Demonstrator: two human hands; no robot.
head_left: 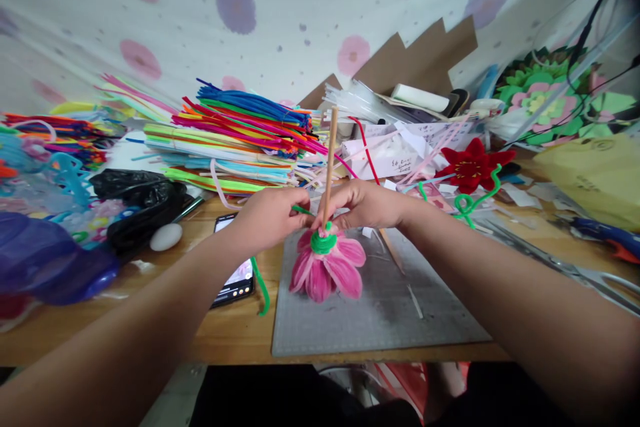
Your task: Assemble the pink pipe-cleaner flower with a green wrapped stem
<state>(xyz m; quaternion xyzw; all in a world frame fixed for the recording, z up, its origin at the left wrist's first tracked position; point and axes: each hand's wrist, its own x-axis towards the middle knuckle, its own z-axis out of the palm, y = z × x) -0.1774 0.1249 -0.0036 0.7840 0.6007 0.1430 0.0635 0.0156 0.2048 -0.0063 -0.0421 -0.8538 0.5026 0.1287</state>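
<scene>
A pink pipe-cleaner flower point(327, 270) hangs head-down on a thin wooden stick point(330, 160) that points up over the grey cutting mat point(380, 307). A green pipe cleaner point(323, 240) is coiled round the stick just above the petals; its free end trails down to the left point(261, 287). My left hand point(267, 217) is closed, pinching the green pipe cleaner beside the stick. My right hand point(367, 203) is closed round the stick at the same height. Both hands touch at the stick.
Stacks of coloured pipe cleaners point(240, 137) lie behind the hands. A phone point(235, 280) lies left of the mat, near a black bag point(143, 197) and a white egg-shaped thing point(167, 237). A red flower point(473, 167), scissors point(565, 267) and a glue gun point(607, 237) lie right.
</scene>
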